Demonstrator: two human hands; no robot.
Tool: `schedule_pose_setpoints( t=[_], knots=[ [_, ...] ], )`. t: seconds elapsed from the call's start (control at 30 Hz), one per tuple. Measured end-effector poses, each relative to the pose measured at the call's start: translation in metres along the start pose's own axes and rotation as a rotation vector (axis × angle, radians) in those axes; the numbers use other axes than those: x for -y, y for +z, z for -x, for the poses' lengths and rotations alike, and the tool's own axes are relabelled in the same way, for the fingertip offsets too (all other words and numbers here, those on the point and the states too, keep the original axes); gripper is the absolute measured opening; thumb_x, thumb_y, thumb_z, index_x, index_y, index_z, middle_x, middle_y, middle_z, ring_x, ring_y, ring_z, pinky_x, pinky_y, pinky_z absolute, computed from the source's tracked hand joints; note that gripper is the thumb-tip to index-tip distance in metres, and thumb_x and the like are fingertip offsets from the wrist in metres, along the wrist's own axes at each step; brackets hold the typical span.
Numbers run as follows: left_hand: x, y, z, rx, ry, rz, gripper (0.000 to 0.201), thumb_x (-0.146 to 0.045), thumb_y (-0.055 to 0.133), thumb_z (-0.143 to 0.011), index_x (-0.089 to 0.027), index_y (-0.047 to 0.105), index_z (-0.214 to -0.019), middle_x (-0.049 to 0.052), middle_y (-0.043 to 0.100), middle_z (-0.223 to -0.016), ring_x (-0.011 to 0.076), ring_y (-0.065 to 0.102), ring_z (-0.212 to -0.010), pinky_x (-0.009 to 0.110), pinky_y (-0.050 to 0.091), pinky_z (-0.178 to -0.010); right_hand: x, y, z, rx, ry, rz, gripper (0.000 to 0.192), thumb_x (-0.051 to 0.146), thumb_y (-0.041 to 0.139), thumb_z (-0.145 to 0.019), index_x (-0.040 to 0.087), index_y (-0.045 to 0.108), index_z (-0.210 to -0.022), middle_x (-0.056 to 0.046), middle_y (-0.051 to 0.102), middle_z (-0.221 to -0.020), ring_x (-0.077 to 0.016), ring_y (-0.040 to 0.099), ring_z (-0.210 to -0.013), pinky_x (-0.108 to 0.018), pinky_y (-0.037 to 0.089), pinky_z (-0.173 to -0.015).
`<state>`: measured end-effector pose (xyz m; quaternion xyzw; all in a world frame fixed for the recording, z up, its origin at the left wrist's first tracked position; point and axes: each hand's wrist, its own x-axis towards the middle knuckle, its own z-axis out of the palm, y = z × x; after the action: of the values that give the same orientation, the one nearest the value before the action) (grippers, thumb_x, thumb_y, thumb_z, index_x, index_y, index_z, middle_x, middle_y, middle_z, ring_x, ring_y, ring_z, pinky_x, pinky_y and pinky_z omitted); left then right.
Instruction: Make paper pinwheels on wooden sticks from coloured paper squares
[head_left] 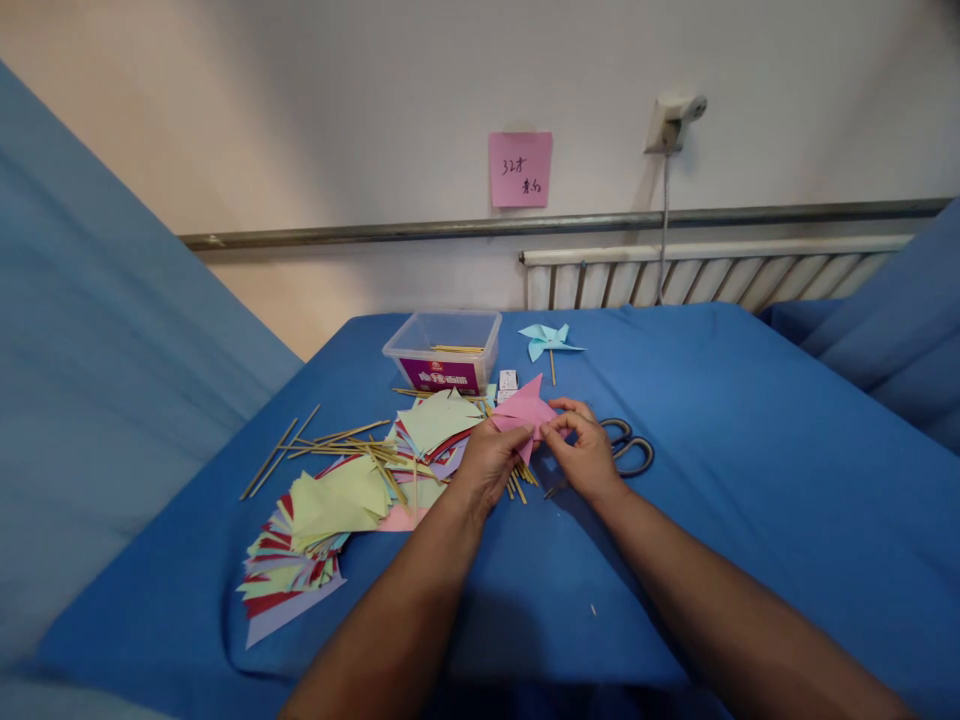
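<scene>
A pink paper pinwheel [523, 405] with folded, pointed blades is held up between my two hands over the table. My left hand [491, 455] grips its lower left side, thumb laid across the paper. On the right side, the fingers of my right hand [585, 447] pinch the paper near its middle. Whether a pin or stick is at the centre cannot be made out. Scissors [636, 453] with dark handles lie beside my right hand, partly hidden by it. Beneath my left hand are several thin wooden sticks [517, 488] and a stack of cut paper sheets [439, 422].
A finished light-blue pinwheel [551, 340] lies at the back. Left of it stands a clear plastic box [442, 345] with sticks inside, and a small white box [508, 381] is nearby. Fanned coloured paper [292, 560] and loose sticks [330, 440] spread over the left of the blue-covered table [750, 480].
</scene>
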<state>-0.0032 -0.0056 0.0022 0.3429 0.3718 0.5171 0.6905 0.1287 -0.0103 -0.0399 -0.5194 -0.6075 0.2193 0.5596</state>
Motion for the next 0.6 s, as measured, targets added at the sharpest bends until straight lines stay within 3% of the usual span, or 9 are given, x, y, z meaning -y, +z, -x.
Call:
schedule_pose_setpoints(
  t=[0.6],
  knots=[
    [0.0046, -0.0027, -0.0023, 0.007, -0.010, 0.000, 0.023, -0.010, 0.075, -0.059, -0.017, 0.071, -0.081, 0.007, 0.071, -0.077, 0.0190, 0.063, -0.065, 0.034, 0.048, -0.072, -0.0043, 0.0018, 0.0000, 0.017, 0.030, 0.013, 0.014, 0.031, 0.061, -0.077, 0.022, 0.065, -0.068, -0.008, 0.064, -0.105, -0.0232, 0.059, -0.098, -0.037, 0.044, -0.086]
  ],
)
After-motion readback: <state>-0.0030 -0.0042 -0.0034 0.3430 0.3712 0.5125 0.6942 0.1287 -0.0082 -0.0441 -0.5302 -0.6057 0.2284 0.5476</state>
